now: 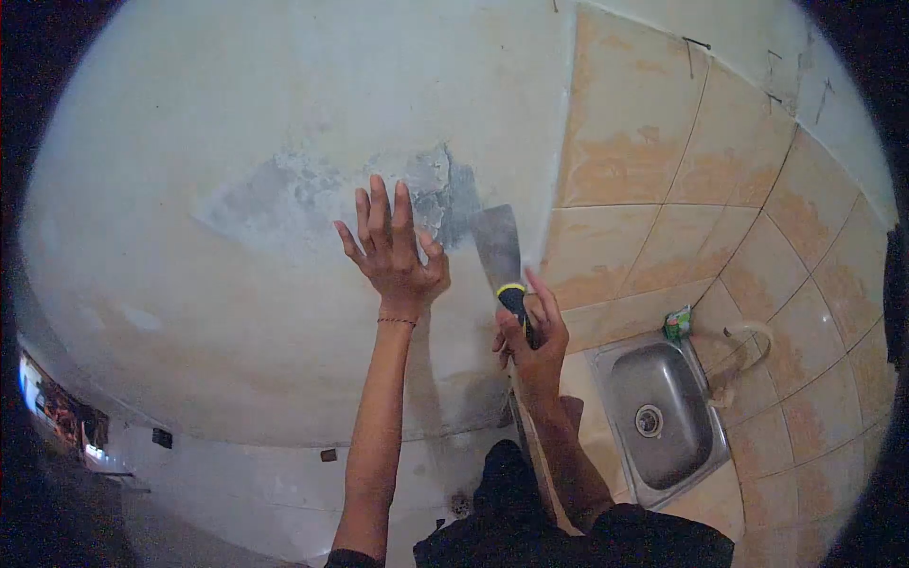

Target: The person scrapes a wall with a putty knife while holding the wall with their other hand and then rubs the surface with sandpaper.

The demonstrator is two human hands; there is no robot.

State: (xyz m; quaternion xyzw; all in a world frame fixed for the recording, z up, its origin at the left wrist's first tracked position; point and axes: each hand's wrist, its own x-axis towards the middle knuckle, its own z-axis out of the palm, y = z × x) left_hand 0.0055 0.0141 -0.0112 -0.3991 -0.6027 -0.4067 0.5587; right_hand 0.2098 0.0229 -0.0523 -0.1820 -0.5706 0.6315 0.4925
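Note:
My left hand (396,248) lies open against the wall (284,341), fingers spread and pointing up. Its fingertips overlap a rough grey patch (312,194) where the paint is gone. To its right, my right hand (536,341) is wrapped round the black and yellow handle of a putty knife (499,248). The wide metal blade points up and left, its edge close to the darker grey right end of the bare patch. A ragged edge of peeling paint (443,180) shows between the left hand and the blade.
A steel sink (653,417) is set in the counter at the lower right, with a green packet (678,323) at its back corner. A curved tap (757,343) stands beside it. Beige tiles (653,156) cover the wall to the right. Small dark pieces (329,454) lie on the floor.

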